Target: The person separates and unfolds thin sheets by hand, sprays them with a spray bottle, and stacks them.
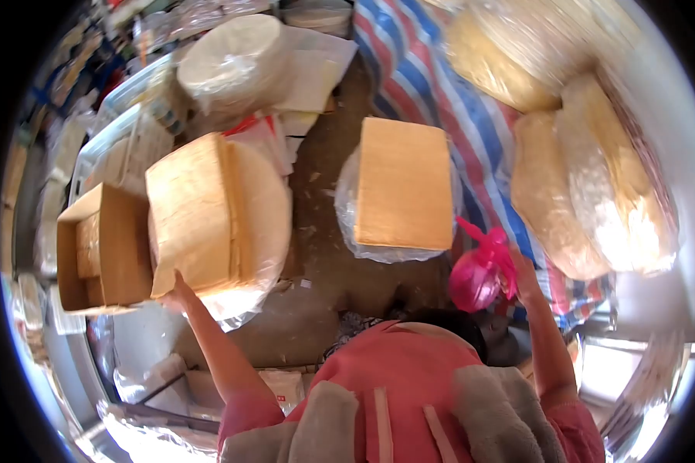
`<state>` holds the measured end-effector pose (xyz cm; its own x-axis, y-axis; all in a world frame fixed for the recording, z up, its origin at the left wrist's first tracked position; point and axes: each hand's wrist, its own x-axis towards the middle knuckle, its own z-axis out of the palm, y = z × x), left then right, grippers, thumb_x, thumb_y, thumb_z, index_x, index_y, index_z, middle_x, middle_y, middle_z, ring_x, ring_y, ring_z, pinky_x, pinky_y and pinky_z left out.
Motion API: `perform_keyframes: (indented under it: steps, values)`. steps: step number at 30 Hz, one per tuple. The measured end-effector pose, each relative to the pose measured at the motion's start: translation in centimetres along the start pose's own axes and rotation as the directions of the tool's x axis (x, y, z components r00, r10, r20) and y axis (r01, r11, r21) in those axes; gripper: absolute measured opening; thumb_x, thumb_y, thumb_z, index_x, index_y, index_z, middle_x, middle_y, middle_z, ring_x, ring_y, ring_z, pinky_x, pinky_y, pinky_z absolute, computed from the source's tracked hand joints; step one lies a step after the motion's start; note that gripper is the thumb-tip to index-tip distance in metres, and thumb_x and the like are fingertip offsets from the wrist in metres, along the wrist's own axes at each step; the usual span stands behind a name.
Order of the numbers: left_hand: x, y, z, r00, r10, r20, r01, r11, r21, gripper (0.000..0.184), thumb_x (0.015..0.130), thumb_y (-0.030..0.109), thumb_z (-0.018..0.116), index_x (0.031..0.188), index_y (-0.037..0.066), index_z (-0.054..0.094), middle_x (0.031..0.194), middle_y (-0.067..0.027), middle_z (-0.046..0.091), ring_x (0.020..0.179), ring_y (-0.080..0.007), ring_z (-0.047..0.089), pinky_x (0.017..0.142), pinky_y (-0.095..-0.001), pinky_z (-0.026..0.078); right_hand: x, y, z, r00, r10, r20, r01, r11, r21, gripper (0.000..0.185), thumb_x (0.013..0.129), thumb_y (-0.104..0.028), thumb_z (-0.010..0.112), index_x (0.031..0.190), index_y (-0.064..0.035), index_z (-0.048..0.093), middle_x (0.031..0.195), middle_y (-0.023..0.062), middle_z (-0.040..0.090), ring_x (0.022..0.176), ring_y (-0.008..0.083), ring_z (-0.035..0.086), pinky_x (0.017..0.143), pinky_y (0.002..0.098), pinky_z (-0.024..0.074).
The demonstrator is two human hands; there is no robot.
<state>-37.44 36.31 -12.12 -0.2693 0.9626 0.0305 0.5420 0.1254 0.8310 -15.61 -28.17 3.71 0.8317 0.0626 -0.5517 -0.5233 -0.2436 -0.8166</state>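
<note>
My left hand (176,295) is at the near corner of a stack of brown paper sheets (197,208), with the thumb over the edge and the other fingers mostly hidden. The stack lies tilted on a round pale surface (269,201). My right hand (523,276) is closed on a knotted pink plastic bag (480,274), which hangs beside the striped sheet; its contents cannot be made out. Between my hands, a flat brown rectangular board or packet (404,185) rests on a round support wrapped in clear plastic (347,197).
An open cardboard box (123,251) stands left of the stack. Behind are a plastic-wrapped round bundle (235,65) and clear bins (120,127). A striped red-white-blue sheet (471,147) runs along the right, beside large plastic-wrapped bundles (548,185). Brown floor (316,224) shows between.
</note>
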Motion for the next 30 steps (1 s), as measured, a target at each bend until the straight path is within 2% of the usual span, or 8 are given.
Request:
perform_keyframes:
  steps: [1, 4, 7, 9, 11, 16, 26, 30]
  values:
    - [-6.2, 4.2, -1.7, 0.938, 0.27, -0.215, -0.155, 0.886, 0.437, 0.063, 0.073, 0.005, 0.064, 0.128, -0.001, 0.035, 0.124, -0.0182, 0.044, 0.113, -0.0344, 0.042, 0.096, -0.0455, 0.036, 0.4, -0.3, -0.3, 1.0, -0.001, 0.029, 0.002, 1.0, -0.028, 0.049, 0.088, -0.049, 0.046, 0.07, -0.0055, 0.06, 0.05, 0.002, 0.051, 0.038, 0.011, 0.046, 0.037, 0.0221, 0.0352]
    - [-12.7, 0.7, 2.7, 0.591, 0.806, 0.023, -0.791, 0.574, 0.21, 0.062, 0.074, 0.017, 0.064, 0.128, 0.002, 0.038, 0.129, -0.0205, 0.038, 0.121, -0.0359, 0.034, 0.099, -0.0467, 0.03, 3.6, -0.2, 0.0, 0.995, -0.045, 0.087, 0.064, 0.971, -0.231, 0.047, 0.087, -0.046, 0.049, 0.073, -0.0035, 0.062, 0.053, 0.002, 0.053, 0.041, 0.0115, 0.048, 0.04, 0.0235, 0.0362]
    - [-26.4, 1.6, 7.1, 0.612, 0.431, 0.663, -0.543, 0.838, -0.045, 0.061, 0.074, 0.012, 0.063, 0.128, -0.002, 0.037, 0.131, -0.0208, 0.038, 0.122, -0.0353, 0.035, 0.103, -0.0425, 0.027, 6.4, -1.5, 1.2, 0.971, -0.107, 0.214, 0.213, 0.792, -0.572, 0.045, 0.087, -0.043, 0.05, 0.077, -0.001, 0.063, 0.055, 0.0019, 0.055, 0.045, 0.0121, 0.05, 0.043, 0.0248, 0.0369]
    - [-30.8, -2.4, 12.0, 0.214, 0.398, 0.892, -0.52, 0.819, -0.241, 0.069, 0.073, 0.025, 0.066, 0.128, -0.005, 0.036, 0.132, -0.0227, 0.037, 0.124, -0.0326, 0.035, 0.103, -0.0367, 0.028, 7.8, -2.7, 1.1, 0.966, -0.142, 0.215, 0.246, 0.751, -0.612, 0.045, 0.088, -0.042, 0.05, 0.077, -0.0004, 0.062, 0.055, 0.0021, 0.055, 0.046, 0.0122, 0.051, 0.043, 0.025, 0.0368]
    - [-35.3, -4.3, 15.3, 0.208, 0.109, 0.972, -0.416, 0.909, -0.013, 0.076, 0.07, 0.029, 0.067, 0.129, -0.006, 0.034, 0.13, -0.023, 0.04, 0.122, -0.032, 0.038, 0.102, -0.0347, 0.03, 8.7, -3.6, 0.0, 0.981, -0.179, 0.08, 0.196, 0.863, -0.466, 0.044, 0.089, -0.04, 0.05, 0.074, -0.0007, 0.061, 0.054, 0.0027, 0.053, 0.045, 0.012, 0.05, 0.042, 0.0246, 0.0363]
    - [-39.2, -6.6, 19.8, 0.256, 0.032, 0.966, -0.279, 0.959, 0.042, 0.053, 0.068, 0.023, 0.067, 0.112, -0.002, 0.051, 0.11, -0.0216, 0.056, 0.103, -0.0314, 0.055, 0.086, -0.037, 0.043, 9.2, -4.6, -4.6, 0.98, -0.196, -0.044, 0.2, 0.969, 0.144, 0.039, 0.093, -0.039, 0.038, 0.079, -0.0051, 0.053, 0.055, 0.0041, 0.048, 0.038, 0.0121, 0.041, 0.037, 0.024, 0.0354]
    - [-39.6, -4.5, 19.1, 0.47, 0.069, 0.88, -0.487, 0.851, 0.194, 0.026, 0.068, 0.016, 0.062, 0.09, 0.002, 0.061, 0.098, -0.0171, 0.062, 0.092, -0.0324, 0.059, 0.078, -0.0403, 0.047, 8.1, -0.1, -6.6, 0.993, 0.111, -0.04, -0.118, 0.933, -0.341, 0.048, 0.088, -0.044, 0.048, 0.061, -0.0048, 0.054, 0.048, 0.0021, 0.048, 0.04, 0.0103, 0.046, 0.037, 0.0251, 0.0348]
    - [-39.4, -3.4, 18.9, 0.485, 0.027, 0.874, -0.448, 0.866, 0.222, 0.03, 0.065, 0.019, 0.067, 0.089, 0.001, 0.062, 0.096, -0.017, 0.063, 0.09, -0.0308, 0.06, 0.078, -0.038, 0.047, 7.9, -0.2, -5.2, 0.977, 0.039, 0.211, 0.068, 0.877, -0.476, 0.04, 0.088, -0.042, 0.051, 0.076, -0.0058, 0.063, 0.052, 0.0004, 0.05, 0.044, 0.007, 0.046, 0.041, 0.0221, 0.0356]
